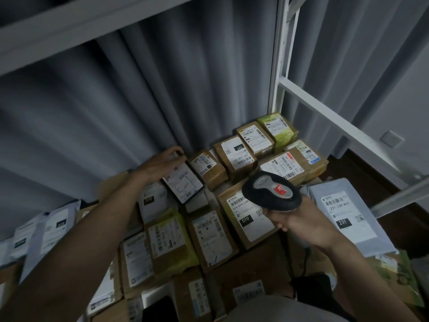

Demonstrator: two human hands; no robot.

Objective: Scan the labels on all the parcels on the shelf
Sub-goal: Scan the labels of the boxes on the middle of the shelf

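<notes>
Many labelled parcels cover the shelf. My left hand (162,162) grips the far end of a small black parcel (183,183) with a white label, tilting it up above the others. My right hand (299,225) holds a black and grey barcode scanner (271,190) by its handle, head pointing toward the parcels, just above a brown box marked 010 (246,218). Behind the scanner lie a brown box marked 231 (234,154) and several other cardboard boxes with labels facing up.
A white mailer bag marked 231 (343,212) lies at the right. More white bags (44,231) sit at the left. A white shelf post (277,66) and a slanted brace (348,129) stand at the right. Grey curtain (139,89) hangs behind. An upper shelf board (69,26) is overhead.
</notes>
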